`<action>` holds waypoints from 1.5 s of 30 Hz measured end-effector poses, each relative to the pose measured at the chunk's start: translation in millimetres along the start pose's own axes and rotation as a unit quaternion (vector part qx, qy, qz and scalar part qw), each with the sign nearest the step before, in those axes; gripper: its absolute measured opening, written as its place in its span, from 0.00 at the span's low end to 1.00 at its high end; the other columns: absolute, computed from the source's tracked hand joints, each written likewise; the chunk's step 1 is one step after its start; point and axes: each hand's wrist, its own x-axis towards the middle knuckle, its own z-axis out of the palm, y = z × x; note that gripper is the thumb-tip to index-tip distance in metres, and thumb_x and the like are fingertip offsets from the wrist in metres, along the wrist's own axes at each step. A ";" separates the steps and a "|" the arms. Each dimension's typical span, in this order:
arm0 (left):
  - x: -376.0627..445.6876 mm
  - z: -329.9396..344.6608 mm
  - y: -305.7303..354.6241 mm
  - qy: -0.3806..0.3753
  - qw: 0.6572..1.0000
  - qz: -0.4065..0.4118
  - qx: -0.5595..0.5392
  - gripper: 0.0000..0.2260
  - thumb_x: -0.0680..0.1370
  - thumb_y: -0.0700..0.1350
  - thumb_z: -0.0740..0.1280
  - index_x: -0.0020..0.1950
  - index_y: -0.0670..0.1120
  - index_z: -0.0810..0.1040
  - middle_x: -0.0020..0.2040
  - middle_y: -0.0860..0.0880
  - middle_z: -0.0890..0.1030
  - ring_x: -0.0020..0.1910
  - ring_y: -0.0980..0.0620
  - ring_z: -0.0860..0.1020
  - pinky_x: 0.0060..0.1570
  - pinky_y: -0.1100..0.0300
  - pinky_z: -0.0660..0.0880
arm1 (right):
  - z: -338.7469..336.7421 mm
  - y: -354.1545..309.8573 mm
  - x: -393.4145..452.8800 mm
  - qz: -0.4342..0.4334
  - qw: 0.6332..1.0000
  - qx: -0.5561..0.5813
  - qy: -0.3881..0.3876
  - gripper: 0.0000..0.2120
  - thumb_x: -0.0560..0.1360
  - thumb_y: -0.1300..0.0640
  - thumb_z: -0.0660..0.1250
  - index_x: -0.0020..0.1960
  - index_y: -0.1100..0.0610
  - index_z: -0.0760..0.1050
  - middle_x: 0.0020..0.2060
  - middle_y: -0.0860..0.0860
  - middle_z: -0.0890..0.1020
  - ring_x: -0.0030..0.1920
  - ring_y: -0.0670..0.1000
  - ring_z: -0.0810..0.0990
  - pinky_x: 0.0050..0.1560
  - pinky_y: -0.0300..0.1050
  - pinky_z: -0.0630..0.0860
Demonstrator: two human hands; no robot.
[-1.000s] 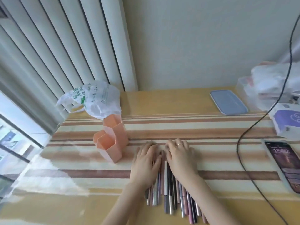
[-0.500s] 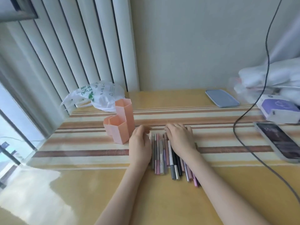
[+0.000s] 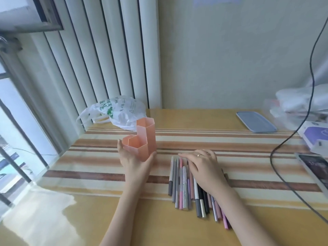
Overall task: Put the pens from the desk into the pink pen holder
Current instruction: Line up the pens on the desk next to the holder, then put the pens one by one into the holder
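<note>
Although the pens lie in a tidy side-by-side row on the striped cover of the worktop, none of them has reached the pink pen holder yet, which stands upright and looks empty just to their left. The left hand is cupped around the holder's lower front, thumb on one side and fingers on the other, touching its walls. The right hand lies flat and open, palm down, over the right part of the row, pressing on the pens rather than gripping any.

The pens are slim, stiff and surely light — smooth round barrels that would roll on the glossy worktop if nudged sideways. They are best taken near mid-barrel, a few pinched together between thumb and fingers, or the far tips tilted up first so the fingers can slip beneath. Dropped in end-first, they should slide down freely.

The holder looks like thin hard plastic, a cluster of hexagonal tubes of different heights — light and likely to tip or skid when pens strike its rim, so a steadying hold low on its walls seems sensible. The tallest tube at the back suits the long pens best; in the shorter front ones they would lean out. A white plastic bag sits just behind the holder, apart from the work.
</note>
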 end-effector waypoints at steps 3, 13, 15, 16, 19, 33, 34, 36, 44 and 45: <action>0.8 3.8 -2.7 -0.008 1.000 -0.015 0.018 0.54 0.60 0.55 0.73 0.77 0.44 0.45 0.73 0.43 0.60 0.73 0.45 0.56 0.71 0.51 0.56 | -0.1 -4.4 -0.7 -0.010 0.999 0.040 0.019 0.18 0.76 0.65 0.63 0.59 0.46 0.80 0.49 0.44 0.84 0.55 0.47 0.77 0.62 0.45 0.62; -4.1 9.6 -2.3 -0.055 0.991 0.066 0.099 0.31 0.58 0.64 0.68 0.57 0.52 0.70 0.67 0.52 0.57 0.73 0.52 0.52 0.64 0.56 0.59 | 13.9 -21.6 -9.5 -0.064 0.980 0.095 -0.164 0.23 0.76 0.65 0.56 0.58 0.43 0.79 0.60 0.41 0.78 0.64 0.45 0.65 0.69 0.45 0.56; -3.7 8.5 -1.8 -0.066 0.992 0.076 0.080 0.28 0.59 0.62 0.70 0.55 0.55 0.68 0.63 0.58 0.57 0.73 0.55 0.53 0.60 0.58 0.60 | 14.3 -19.1 -8.4 -0.069 0.982 0.072 -0.163 0.25 0.76 0.68 0.55 0.61 0.42 0.77 0.59 0.41 0.78 0.64 0.48 0.66 0.68 0.45 0.59; -3.6 7.5 -1.7 -0.066 0.991 0.086 0.075 0.28 0.59 0.60 0.71 0.55 0.56 0.68 0.62 0.62 0.57 0.72 0.57 0.54 0.59 0.59 0.61 | 14.0 -18.6 -8.1 -0.072 0.983 0.058 -0.161 0.26 0.77 0.68 0.55 0.62 0.41 0.76 0.59 0.40 0.77 0.63 0.49 0.66 0.66 0.45 0.60; -3.2 4.7 -0.5 -0.067 0.987 0.126 0.071 0.27 0.60 0.61 0.69 0.57 0.59 0.67 0.55 0.84 0.52 0.69 0.61 0.54 0.58 0.59 0.61 | 10.6 -18.2 -9.2 -0.079 0.979 0.052 -0.179 0.26 0.79 0.67 0.55 0.64 0.39 0.74 0.59 0.40 0.74 0.62 0.49 0.64 0.68 0.44 0.56; -5.7 12.5 -0.4 -0.140 0.975 0.140 0.097 0.32 0.64 0.64 0.65 0.64 0.53 0.67 0.59 0.73 0.52 0.74 0.58 0.48 0.61 0.60 0.59 | -5.2 -17.1 -5.9 -0.055 0.970 0.108 -0.209 0.05 0.75 0.48 0.66 0.50 0.41 0.79 0.58 0.35 0.74 0.64 0.40 0.60 0.58 0.40 0.56; -6.3 12.3 -0.1 -0.140 0.975 0.141 0.098 0.33 0.64 0.65 0.64 0.64 0.52 0.67 0.59 0.70 0.52 0.75 0.57 0.48 0.62 0.60 0.59 | -5.2 -17.0 -6.4 -0.059 0.970 0.108 -0.208 0.04 0.75 0.48 0.67 0.50 0.42 0.77 0.56 0.33 0.73 0.64 0.40 0.60 0.57 0.40 0.57; -7.0 11.7 0.3 -0.142 0.976 0.137 0.096 0.34 0.64 0.65 0.64 0.66 0.51 0.66 0.62 0.66 0.51 0.75 0.58 0.47 0.63 0.60 0.59 | -4.8 -17.4 -7.8 -0.054 0.972 0.111 -0.202 0.05 0.74 0.47 0.67 0.50 0.42 0.73 0.53 0.32 0.70 0.62 0.41 0.61 0.56 0.43 0.60; -7.4 12.1 -1.0 -0.139 0.979 0.116 0.098 0.32 0.64 0.63 0.67 0.63 0.50 0.67 0.67 0.59 0.53 0.75 0.54 0.51 0.60 0.60 0.60 | -2.3 -26.7 -9.5 -0.038 0.984 0.136 -0.111 0.08 0.75 0.49 0.67 0.50 0.40 0.71 0.46 0.40 0.70 0.52 0.47 0.71 0.51 0.40 0.65; -6.5 12.1 -2.2 -0.141 0.978 0.113 0.101 0.31 0.65 0.60 0.70 0.64 0.49 0.67 0.71 0.54 0.54 0.75 0.55 0.51 0.60 0.60 0.60 | -3.2 -28.3 -8.9 -0.043 0.983 0.153 -0.089 0.08 0.75 0.51 0.68 0.51 0.40 0.71 0.44 0.38 0.71 0.51 0.45 0.72 0.51 0.38 0.66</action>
